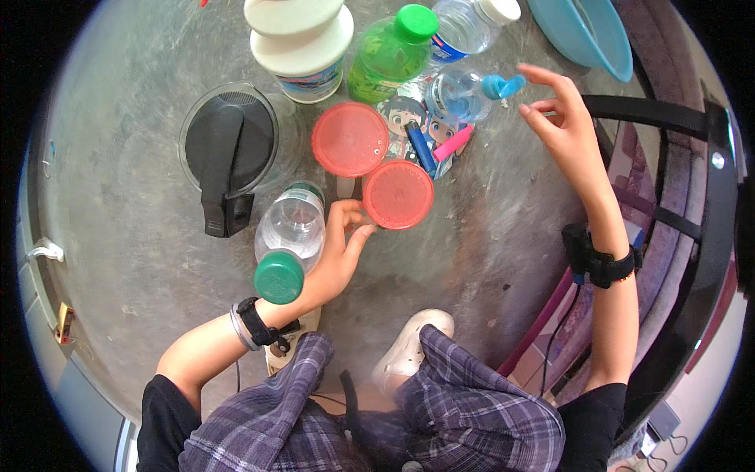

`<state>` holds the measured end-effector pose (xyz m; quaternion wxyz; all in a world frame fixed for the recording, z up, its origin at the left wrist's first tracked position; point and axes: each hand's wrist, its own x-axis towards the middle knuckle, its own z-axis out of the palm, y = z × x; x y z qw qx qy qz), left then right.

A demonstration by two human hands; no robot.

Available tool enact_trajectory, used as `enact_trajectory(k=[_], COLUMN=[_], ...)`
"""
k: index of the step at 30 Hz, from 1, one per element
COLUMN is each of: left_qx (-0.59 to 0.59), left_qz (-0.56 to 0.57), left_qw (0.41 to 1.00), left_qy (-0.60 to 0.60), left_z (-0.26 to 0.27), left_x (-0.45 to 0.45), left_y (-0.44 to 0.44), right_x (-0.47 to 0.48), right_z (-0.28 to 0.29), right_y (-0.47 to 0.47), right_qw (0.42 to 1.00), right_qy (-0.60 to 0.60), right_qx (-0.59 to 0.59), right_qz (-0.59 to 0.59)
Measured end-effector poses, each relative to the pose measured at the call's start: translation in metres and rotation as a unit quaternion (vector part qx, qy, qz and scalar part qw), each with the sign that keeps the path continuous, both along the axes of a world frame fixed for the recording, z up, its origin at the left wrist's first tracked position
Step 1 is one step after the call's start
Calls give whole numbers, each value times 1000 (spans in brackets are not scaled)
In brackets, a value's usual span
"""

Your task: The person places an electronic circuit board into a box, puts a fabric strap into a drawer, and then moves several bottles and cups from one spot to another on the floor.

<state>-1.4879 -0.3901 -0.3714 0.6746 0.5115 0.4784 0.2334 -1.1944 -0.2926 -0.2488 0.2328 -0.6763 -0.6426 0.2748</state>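
My left hand is beside a round container with a red lid, fingertips at its edge; whether it grips is unclear. Another red lid lies just behind. A clear plastic bottle with a green cap stands by my left wrist. My right hand is raised with thumb and fingers apart, holding nothing, close to the blue nozzle of a small clear bottle. Below that bottle, a blue lighter-like stick and a pink one rest on cartoon-printed pieces.
A clear jug with a black lid stands at left. White tubs, a green plastic bottle and a clear bottle with a white cap are at the back. A blue basin and a black-framed rack are at right.
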Motion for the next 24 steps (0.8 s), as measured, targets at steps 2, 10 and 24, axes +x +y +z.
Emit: enact_trajectory(k=[2, 10, 24], left_qx=[-3, -10, 103], left_qz=[6, -77, -436], left_qw=[1000, 997, 894], left_qy=[4, 27, 23], left_z=[-5, -1, 183], left_x=[1, -15, -83], left_y=[-4, -5, 46], right_x=[1, -12, -28], right_z=[2, 1, -57], right_y=[8, 27, -11], right_qw=[998, 978, 986], right_qy=[-23, -121, -4], right_qx=[-26, -85, 164], right_qz=[45, 144, -41])
